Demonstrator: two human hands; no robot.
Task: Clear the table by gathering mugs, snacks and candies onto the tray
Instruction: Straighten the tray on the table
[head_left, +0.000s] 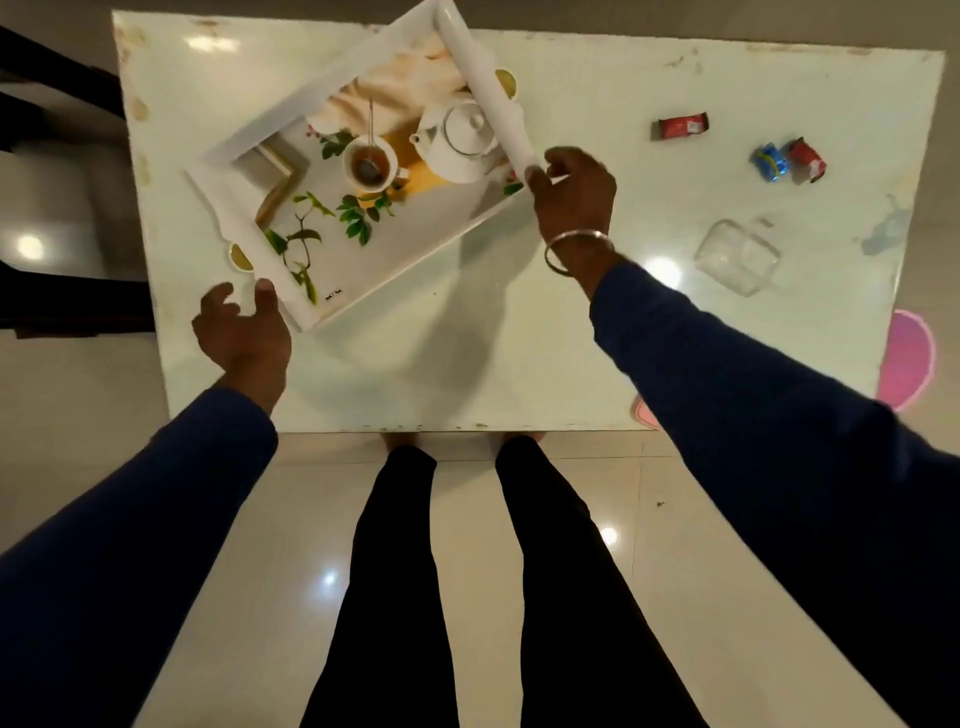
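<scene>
Gripping the tilted tray's right rim, my right hand lifts it at the table's far left; my left hand spreads beside its near corner. Candies and a glass mug lie far right, bare tabletop between. Tray's label unreadable.

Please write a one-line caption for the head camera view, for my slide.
Right hand grips the tilted printed tray over the white table; left hand opens beside it; wrapped candies wait.
</scene>
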